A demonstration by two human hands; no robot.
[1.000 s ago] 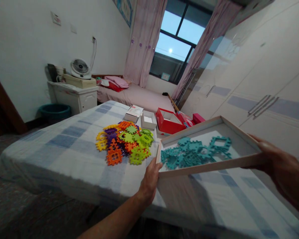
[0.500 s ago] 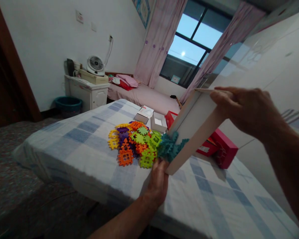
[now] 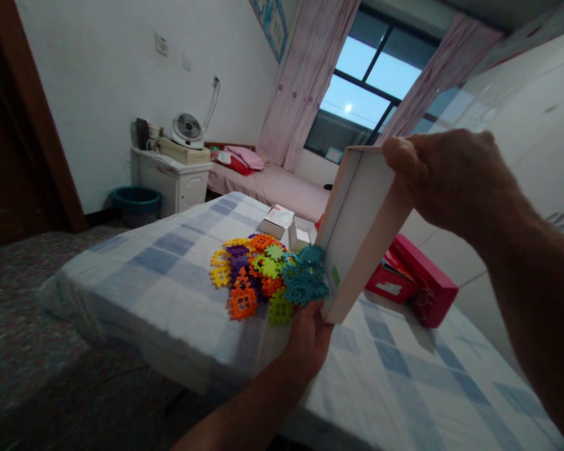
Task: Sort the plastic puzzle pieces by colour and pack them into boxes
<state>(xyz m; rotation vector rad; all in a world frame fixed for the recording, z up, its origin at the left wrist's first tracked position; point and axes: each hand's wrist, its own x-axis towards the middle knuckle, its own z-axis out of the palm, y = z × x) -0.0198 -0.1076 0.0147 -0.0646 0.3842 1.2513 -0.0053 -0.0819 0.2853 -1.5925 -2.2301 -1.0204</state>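
My right hand point(image 3: 444, 178) grips the upper edge of a shallow white cardboard box point(image 3: 357, 213), which is tipped steeply on its side with its open face toward the left. My left hand point(image 3: 310, 338) closes on the box's lower near corner; its fingertips are partly hidden. Teal plastic building pieces point(image 3: 305, 279) lie heaped at the box's lower edge, on top of lime green ones point(image 3: 281, 307). Orange point(image 3: 242, 300), yellow point(image 3: 220, 275) and purple pieces point(image 3: 238, 260) spread out to the left. One small green piece point(image 3: 335, 275) is still inside the box.
The pile lies on a checked tablecloth point(image 3: 136, 300). Behind it stand a white box point(image 3: 277, 219) and an open small box point(image 3: 302, 233). To the right are a red bag or box point(image 3: 390, 282) and a pink-red box point(image 3: 425, 282). A bed point(image 3: 291, 188) is beyond.
The box has tipped further upright and toward the left. The teal pieces have slid out of it onto the pile, over the lime green ones. Both hands keep their hold.
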